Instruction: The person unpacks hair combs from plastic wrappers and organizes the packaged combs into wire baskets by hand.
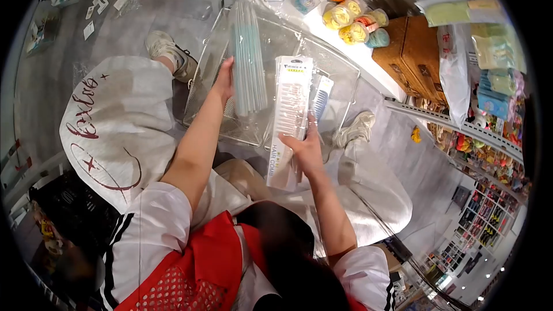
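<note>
Grey, wood-patterned flooring [426,170] spreads under the person, whose legs, in loose off-white trousers [124,121], are parted on either side of a silver wire-mesh basket [358,76] lined with clear plastic. A brightly lit white display shelf [373,78] runs beyond the basket toward the right of the view. On it stands a brown, box-shaped case [408,52], with a crumpled translucent white plastic bag [455,75] hanging just beside it.

A long bundle of clear plastic sleeves with pale blue-green tints [249,60] lies lengthwise over the left part of the basket. The left hand [224,80] is against its outer edge; some fingers are hidden, so how firmly they close on it cannot be told.

To the right of that bundle, and apart from it at the lower end, is a tall white pack of pale combs printed "HAIR COMB" [291,121], slightly tilted above the basket. The right hand [304,150] is clamped on the lower part of this pack, thumb across the front and fingers at the right edge. A smaller blue comb in clear-and-white packaging [322,98] shows just beside it, partly covered.

Clustered yellow rolls in clear wrapping [340,16] sit on the shelf near the case. A small orange-yellow item [416,134] lies on the flooring.
</note>
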